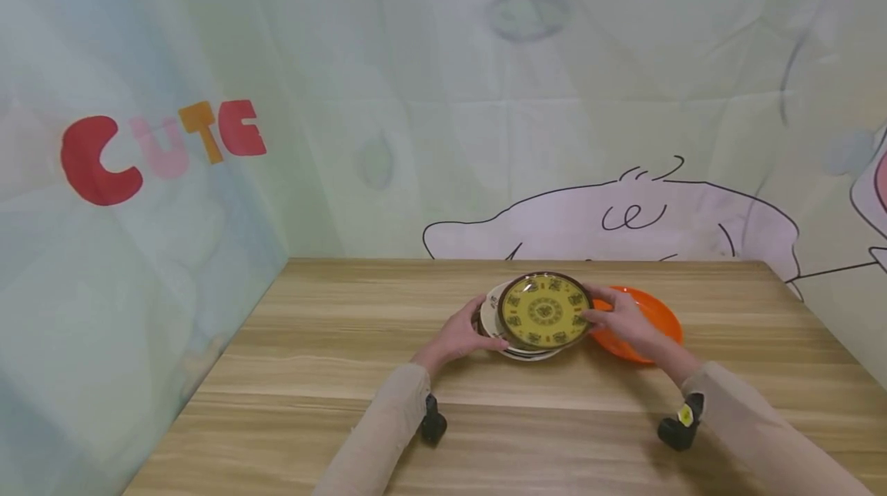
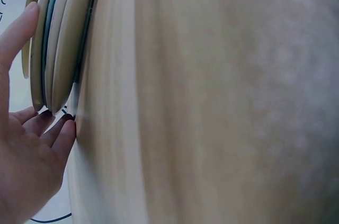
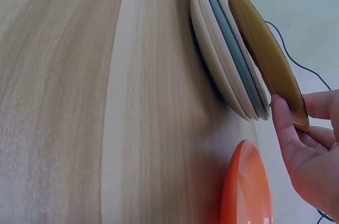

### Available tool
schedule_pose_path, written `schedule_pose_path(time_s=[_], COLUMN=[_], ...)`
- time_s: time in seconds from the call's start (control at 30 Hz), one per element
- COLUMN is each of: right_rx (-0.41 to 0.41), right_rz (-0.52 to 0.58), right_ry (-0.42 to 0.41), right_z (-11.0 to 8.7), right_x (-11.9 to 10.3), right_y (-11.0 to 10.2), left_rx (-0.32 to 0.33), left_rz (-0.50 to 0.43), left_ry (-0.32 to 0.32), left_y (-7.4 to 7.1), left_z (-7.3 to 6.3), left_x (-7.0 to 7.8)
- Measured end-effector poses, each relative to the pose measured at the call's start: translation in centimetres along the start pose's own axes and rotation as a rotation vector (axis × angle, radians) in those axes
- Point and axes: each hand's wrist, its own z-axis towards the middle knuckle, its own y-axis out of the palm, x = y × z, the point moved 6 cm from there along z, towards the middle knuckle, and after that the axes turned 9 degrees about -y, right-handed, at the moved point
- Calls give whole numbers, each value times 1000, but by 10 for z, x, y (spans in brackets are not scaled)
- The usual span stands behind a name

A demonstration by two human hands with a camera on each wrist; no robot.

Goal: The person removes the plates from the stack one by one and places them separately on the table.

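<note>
Left hand (image 1: 460, 333) of mine curves thumb and fingers round the edge of a stack of round cream and teal plates (image 3: 230, 52) | my right hand (image 1: 624, 320) pinches the rim of a round, glossy yellow plate with brown border (image 1: 545, 311), tilted over that stack, between my hands | round, shiny orange plate (image 1: 663, 316) lies on the wood-grained table (image 1: 554, 434) below my right hand

wood-grain table (image 1: 540, 434) against a printed backdrop (image 1: 388, 41)
at left, letters (image 1: 169, 166) spell "cute" in red, pink and orange; beyond the table's far edge, a lilac figure (image 1: 568, 219) is outlined in black.
</note>
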Motion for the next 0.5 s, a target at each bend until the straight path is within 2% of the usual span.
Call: schedule_pose_path(time_s=[0.5], right_rx=[39], right_rz=[44], right_ry=[-31], right_z=[-10], right_x=[-4], right_y=[-19], left_rx=[17], left_rz=[12], left_ry=[1], left_y=[0], left_z=[3], left_x=[-3])
